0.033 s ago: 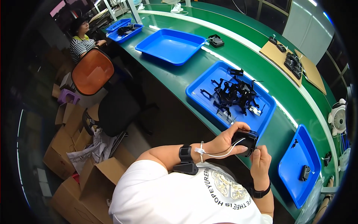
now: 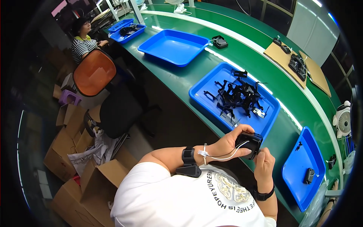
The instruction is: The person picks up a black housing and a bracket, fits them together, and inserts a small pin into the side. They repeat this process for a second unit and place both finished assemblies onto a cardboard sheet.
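My left hand [image 2: 230, 143] is closed around a black boxy device [image 2: 250, 139], its thumb along one side and fingers along the other. From the device a thin white and dark cable [image 2: 223, 157] curves back to a white connector [image 2: 203, 153] near my left wrist. My right hand [image 2: 264, 163] touches the device's right edge with thumb and forefinger pinched together; whatever may lie between those fingertips is hidden. Just beyond both hands, a blue tray [image 2: 197, 87] holds a heap of black plastic brackets [image 2: 240, 92].
To the right, a blue tray [image 2: 290, 178] holds another black device [image 2: 309, 175]. A larger blue tray [image 2: 170, 47] and a black device [image 2: 219, 42] lie farther left. Cardboard sheets [image 2: 278, 60] bear several devices. An orange-backed chair [image 2: 94, 73], cartons [image 2: 90, 189] and a seated person [image 2: 82, 47] are left.
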Demonstrator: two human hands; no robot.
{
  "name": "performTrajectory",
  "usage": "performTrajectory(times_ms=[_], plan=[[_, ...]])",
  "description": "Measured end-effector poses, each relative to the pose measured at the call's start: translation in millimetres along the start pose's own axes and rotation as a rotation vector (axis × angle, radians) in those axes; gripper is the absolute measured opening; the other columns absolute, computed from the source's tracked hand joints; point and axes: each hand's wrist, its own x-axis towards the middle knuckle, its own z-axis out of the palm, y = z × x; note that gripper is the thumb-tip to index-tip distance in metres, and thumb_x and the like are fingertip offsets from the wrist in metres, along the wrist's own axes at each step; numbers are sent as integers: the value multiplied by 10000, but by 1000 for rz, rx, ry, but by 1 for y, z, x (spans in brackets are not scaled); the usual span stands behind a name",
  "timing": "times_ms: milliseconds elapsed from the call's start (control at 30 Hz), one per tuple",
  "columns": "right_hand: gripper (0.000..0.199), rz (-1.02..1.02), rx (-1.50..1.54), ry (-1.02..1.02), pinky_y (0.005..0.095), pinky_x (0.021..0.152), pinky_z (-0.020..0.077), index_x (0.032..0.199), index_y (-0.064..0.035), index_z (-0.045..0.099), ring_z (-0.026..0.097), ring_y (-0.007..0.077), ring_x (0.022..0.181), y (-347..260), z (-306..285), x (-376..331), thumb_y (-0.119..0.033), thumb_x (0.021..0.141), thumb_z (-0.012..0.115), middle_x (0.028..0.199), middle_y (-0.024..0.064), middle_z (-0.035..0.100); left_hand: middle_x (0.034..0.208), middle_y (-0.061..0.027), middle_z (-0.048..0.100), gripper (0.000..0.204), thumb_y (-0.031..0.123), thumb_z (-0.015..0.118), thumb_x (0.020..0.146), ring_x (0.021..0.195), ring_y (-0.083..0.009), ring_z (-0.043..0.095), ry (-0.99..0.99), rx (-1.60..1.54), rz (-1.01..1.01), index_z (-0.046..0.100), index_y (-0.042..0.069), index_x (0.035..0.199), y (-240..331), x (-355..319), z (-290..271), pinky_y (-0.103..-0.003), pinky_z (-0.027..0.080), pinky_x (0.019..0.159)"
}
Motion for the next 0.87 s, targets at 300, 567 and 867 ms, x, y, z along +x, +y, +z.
performTrajectory(times_ms=[300, 567, 867], plan=[[329, 149, 67, -32, 290, 556, 391, 842, -2, 506, 492, 165, 614, 13, 0, 3, -320, 918, 474, 704, 98, 513, 1081, -56, 470, 557, 78, 686, 767, 1012, -131, 474, -16, -13, -25, 369, 91, 1224, 0, 1, 2, -264, 401, 883], [218, 257, 12, -110, 246, 640, 409, 966, -4, 515, 507, 127, 719, 21, -6, -6, -208, 927, 448, 824, 85, 541, 1088, -68, 467, 538, 77, 678, 766, 1018, -140, 473, -24, -74, -33, 373, 85, 1209, -5, 3, 9, -278, 404, 883], [376, 482, 241, 98, 240, 710, 448, 1221, -31, 409, 549, 146, 804, 19, 3, -10, -198, 905, 526, 969, 66, 573, 1127, -88, 445, 522, 67, 661, 784, 1063, -168, 472, -139, 13, -12, 370, 92, 1216, -3, 7, 16, -292, 397, 909]])
